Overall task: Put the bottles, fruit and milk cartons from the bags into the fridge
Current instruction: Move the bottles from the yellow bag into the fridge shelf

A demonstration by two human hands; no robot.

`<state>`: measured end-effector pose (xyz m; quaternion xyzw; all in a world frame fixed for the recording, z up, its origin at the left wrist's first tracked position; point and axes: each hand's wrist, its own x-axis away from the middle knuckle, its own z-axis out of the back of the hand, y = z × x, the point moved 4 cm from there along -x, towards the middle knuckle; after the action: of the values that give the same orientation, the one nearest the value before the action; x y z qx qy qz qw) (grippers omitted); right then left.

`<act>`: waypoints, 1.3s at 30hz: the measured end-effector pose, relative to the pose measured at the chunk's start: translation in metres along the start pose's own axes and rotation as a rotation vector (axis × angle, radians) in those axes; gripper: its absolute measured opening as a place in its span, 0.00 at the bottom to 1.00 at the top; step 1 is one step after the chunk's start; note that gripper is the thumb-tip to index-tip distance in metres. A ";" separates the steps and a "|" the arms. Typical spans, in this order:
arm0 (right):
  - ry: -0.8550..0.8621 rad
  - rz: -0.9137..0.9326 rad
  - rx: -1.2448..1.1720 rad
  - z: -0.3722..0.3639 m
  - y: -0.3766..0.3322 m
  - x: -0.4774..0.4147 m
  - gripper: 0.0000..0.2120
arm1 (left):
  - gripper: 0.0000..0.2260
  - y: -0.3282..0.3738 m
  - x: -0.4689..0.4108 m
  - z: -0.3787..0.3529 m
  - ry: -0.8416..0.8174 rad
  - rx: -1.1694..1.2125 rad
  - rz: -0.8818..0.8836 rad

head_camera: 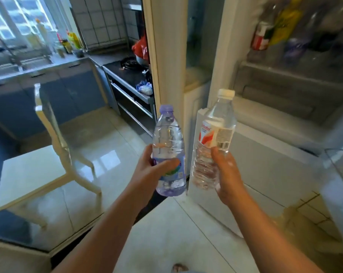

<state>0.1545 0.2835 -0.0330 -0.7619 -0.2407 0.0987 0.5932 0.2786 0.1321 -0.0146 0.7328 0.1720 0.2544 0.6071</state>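
The fingers of the left hand are curled round the lower half of a clear plastic bottle with a purple cap and blue label, thumb across the label. The fingers of the right hand grip the ribbed lower body of a clear plastic bottle with a white cap and red-and-white label. Both bottles are upright and just beside each other without touching, held in the air ahead of the person.

Neither bottle is in the white fridge yet. Its open upper compartment lies at one to two o'clock. A red can and some blurred bottles already stand high up there; whether they belong to this task I cannot tell. No bags, fruit or milk cartons can be made out, so most of the job appears to be left.

For room, the open compartment beyond the bottles looks unobstructed. The fridge's white lower front has a corner just behind the white-capped bottle. A clear plastic bin juts in at three o'clock. A white chair stands well apart at nine o'clock, and the glossy tiled floor underfoot is open.
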 end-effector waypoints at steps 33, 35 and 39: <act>0.803 0.683 0.133 0.194 -0.236 -0.260 0.21 | 0.31 0.143 -0.407 -0.352 -0.545 -0.095 -0.563; 0.831 0.686 0.153 0.207 -0.247 -0.268 0.19 | 0.31 0.146 -0.420 -0.364 -0.531 -0.099 -0.603; 0.874 0.654 0.188 0.237 -0.267 -0.284 0.22 | 0.29 0.146 -0.444 -0.377 -0.444 -0.090 -0.632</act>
<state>-0.2608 0.3973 0.1170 -0.7107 0.2871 -0.0266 0.6417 -0.3093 0.1560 0.1055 0.6536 0.2424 -0.1029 0.7096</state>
